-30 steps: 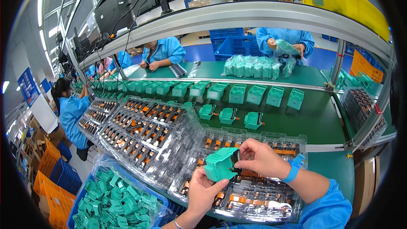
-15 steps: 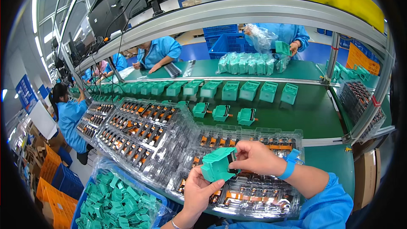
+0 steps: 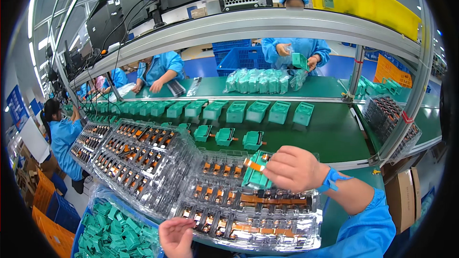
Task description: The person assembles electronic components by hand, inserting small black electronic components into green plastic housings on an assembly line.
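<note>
My right hand (image 3: 292,171), with a blue wrist strap, grips a green plastic housing (image 3: 254,178) over the far right part of the nearest clear tray (image 3: 313,239). An orange flex strip (image 3: 255,164) crosses the housing beside my fingertips. Those fingertips are partly hidden behind the hand. My left hand (image 3: 176,235) is empty, its thumb and fingers apart, at the tray's near left corner. Black and orange ribbon-like parts (image 3: 208,222) lie in rows in the tray. Beyond it, green housings with parts fitted (image 3: 252,139) stand on the green belt (image 3: 330,138).
A blue bin (image 3: 76,243) heaped with loose green housings stands at lower left. More filled clear trays (image 3: 129,155) lie to the left. A metal frame (image 3: 253,21) spans overhead, its post at right. Co-workers in blue sit beyond the belt and at left; one handles a green housing.
My left hand has let go of the housing and moved left and nearer. My right hand has carried the housing away from me, and the housing is now turned. The whole view has shifted.
</note>
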The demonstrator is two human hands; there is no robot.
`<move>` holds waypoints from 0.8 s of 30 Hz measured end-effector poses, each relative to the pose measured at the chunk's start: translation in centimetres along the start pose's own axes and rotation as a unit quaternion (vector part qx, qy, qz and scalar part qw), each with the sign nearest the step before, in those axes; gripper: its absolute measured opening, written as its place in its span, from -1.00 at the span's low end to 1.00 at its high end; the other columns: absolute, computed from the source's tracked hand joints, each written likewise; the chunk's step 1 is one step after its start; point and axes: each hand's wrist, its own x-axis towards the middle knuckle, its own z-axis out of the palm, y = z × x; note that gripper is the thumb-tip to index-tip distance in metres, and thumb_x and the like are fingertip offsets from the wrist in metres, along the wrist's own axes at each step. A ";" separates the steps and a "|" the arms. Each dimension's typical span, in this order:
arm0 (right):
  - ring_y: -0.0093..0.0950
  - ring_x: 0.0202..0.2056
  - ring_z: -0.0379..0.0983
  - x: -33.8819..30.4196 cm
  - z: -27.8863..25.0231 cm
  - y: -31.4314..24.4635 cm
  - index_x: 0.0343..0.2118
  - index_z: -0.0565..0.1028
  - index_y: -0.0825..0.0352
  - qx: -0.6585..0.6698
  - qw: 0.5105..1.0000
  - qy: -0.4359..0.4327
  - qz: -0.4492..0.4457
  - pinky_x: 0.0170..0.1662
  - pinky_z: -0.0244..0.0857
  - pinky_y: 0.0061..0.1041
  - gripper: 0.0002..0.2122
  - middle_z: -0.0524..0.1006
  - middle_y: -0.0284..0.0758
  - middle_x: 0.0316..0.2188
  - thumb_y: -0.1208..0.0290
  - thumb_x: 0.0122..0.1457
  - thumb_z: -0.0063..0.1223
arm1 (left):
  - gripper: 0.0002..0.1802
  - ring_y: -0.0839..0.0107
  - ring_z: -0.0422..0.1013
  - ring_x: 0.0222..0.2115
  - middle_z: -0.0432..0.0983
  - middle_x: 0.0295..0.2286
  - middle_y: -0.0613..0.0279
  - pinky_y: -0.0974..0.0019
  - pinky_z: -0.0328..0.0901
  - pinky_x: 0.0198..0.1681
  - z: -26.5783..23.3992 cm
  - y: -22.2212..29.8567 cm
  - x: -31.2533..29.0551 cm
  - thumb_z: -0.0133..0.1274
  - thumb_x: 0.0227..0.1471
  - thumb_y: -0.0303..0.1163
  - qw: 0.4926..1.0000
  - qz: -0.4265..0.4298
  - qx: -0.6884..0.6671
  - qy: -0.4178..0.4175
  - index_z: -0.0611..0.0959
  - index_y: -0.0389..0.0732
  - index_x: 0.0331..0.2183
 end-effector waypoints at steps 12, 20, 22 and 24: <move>-0.44 -0.58 0.43 -14.4 8.8 11.5 -0.55 0.39 0.44 0.276 0.598 -0.100 0.746 -0.57 0.41 -0.46 -0.79 0.45 -0.25 -0.58 0.53 -0.13 0.25 | -0.83 0.44 0.39 -0.28 0.47 -0.28 0.16 0.41 0.29 -0.20 -10.7 6.1 -5.2 -0.01 0.08 -0.50 0.881 0.045 0.437 0.176 0.49 -0.27 -0.22; -0.37 -0.54 0.44 -17.6 11.7 12.6 -0.48 0.45 0.58 0.327 0.465 -0.171 0.805 -0.50 0.51 -0.42 -0.80 0.44 -0.17 -0.53 0.53 -0.06 0.22 | -0.49 -0.04 0.32 -0.15 0.37 -0.11 -0.12 0.10 0.22 -0.05 -17.8 9.7 -13.7 0.19 -0.11 -0.28 0.562 -0.157 0.808 0.079 0.48 -0.34 -0.13; -0.37 -0.55 0.44 -18.1 11.4 12.5 -0.45 0.46 0.59 0.364 0.444 -0.146 0.806 -0.46 0.52 -0.40 -0.77 0.44 -0.15 -0.52 0.49 -0.05 0.22 | -0.41 -0.08 0.26 -0.06 0.30 -0.04 -0.15 0.06 0.19 -0.03 -17.2 10.7 -14.2 0.23 -0.17 -0.26 0.534 -0.227 0.814 0.030 0.46 -0.33 -0.09; -0.40 -0.51 0.45 -17.5 10.3 13.2 -0.43 0.49 0.54 0.341 0.441 -0.173 0.812 -0.47 0.49 -0.39 -0.77 0.46 -0.20 -0.48 0.42 0.00 0.18 | -0.34 -0.10 0.23 -0.04 0.29 -0.03 -0.17 0.06 0.18 -0.01 -17.9 10.3 -14.6 0.26 -0.24 -0.27 0.539 -0.233 0.809 0.034 0.43 -0.32 -0.06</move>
